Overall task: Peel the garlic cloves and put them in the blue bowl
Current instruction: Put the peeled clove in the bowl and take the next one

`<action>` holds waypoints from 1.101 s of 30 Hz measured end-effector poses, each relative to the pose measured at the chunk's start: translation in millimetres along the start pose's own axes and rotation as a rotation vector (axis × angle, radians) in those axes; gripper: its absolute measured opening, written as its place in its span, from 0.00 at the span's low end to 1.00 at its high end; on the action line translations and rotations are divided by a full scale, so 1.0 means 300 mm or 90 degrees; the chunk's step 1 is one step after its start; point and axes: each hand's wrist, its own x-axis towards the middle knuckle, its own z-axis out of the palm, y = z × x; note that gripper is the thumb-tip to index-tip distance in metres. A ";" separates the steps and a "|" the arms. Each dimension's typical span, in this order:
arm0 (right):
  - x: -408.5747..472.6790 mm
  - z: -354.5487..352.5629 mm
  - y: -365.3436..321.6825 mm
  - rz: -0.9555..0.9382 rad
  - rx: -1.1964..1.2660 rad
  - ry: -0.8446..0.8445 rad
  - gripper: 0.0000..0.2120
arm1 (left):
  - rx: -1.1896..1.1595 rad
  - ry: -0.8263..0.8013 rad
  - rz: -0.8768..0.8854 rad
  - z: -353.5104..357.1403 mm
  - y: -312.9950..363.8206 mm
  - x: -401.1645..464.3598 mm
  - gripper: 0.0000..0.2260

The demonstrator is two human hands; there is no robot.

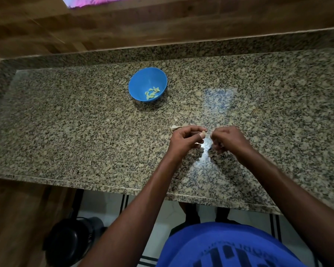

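Both forearms reached forward side by side; the left hand (186, 138) and right hand (228, 140) hung close together, fingers curled, fingertips nearly meeting.

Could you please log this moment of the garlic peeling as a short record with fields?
surface: granite counter
blue bowl: upright on the counter, far side, apart from both hands
peeled cloves: a small pile inside the bowl
left hand: fingers curled, pinching a small clove at the fingertips
right hand: fingers curled close to the left; what it holds is too small to tell
garlic skin: a scrap on the counter just beyond the left hand
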 end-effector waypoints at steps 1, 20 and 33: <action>0.003 0.001 0.008 -0.012 -0.028 0.009 0.10 | -0.007 -0.002 -0.007 0.000 -0.001 0.001 0.08; -0.004 -0.006 0.010 -0.050 0.025 0.027 0.06 | 0.052 0.026 0.006 0.013 -0.021 0.023 0.09; -0.012 -0.010 -0.008 -0.092 -0.156 0.045 0.09 | 0.104 0.006 0.029 0.024 -0.011 0.017 0.05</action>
